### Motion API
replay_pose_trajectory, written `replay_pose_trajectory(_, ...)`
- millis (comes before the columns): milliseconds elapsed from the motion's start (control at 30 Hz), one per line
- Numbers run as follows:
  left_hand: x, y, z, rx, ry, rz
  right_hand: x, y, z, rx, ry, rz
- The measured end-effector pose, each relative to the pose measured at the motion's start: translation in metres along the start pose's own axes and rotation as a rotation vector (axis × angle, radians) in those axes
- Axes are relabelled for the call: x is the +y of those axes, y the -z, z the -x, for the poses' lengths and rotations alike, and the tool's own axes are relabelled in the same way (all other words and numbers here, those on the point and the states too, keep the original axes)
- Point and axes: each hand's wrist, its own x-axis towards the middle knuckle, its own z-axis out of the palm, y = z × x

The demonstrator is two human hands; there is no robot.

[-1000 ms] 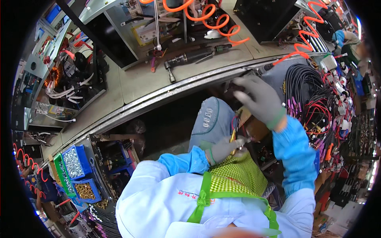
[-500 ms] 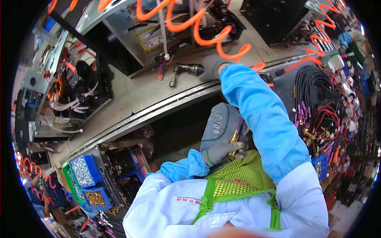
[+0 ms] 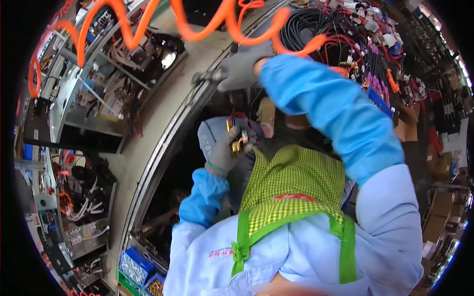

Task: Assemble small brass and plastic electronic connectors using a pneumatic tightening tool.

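Observation:
My right hand (image 3: pixel 242 68), in a grey glove, is closed around an angled air wrench (image 3: pixel 211 77) with a socket on its head. The tool is smeared by motion and hangs over the metal rail at the bench edge. My left hand (image 3: pixel 223 154), gloved too, is low over my lap. Its fingers are closed around small brass fittings (image 3: pixel 236 147), with thin dark and red leads beside them. Part of the fittings is hidden by the fingers.
An orange coiled air hose (image 3: pixel 197 32) crosses above the bench. Open metal housings (image 3: pixel 81 126) with wiring stand on the left. Black cable coils (image 3: pixel 301 29) and wire bundles (image 3: pixel 377 74) lie at far right. Blue bins (image 3: pixel 134 266) of small hardware sit at lower left.
My view has turned to the right, toward the cables. My right hand has drawn the air wrench back from the housing to the bench edge. My left hand still holds the brass fittings.

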Motion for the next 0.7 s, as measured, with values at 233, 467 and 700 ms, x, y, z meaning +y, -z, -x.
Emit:
replay_pose_trajectory(233, 0.006, -0.026, -0.026, -0.01, -0.109, -0.111, 0.075, 0.01, 0.125, 0.033, -0.155, 0.126)
replay_pose_trajectory(467, 0.002, -0.038, -0.029, -0.118, -0.088, -0.176, 0.08, -0.012, 0.151, -0.024, -0.227, 0.242)
replay_pose_trajectory(700, -0.005, -0.042, -0.039, -0.17, -0.041, -0.215, 0.122, -0.064, 0.144, 0.141, 0.08, 0.163)
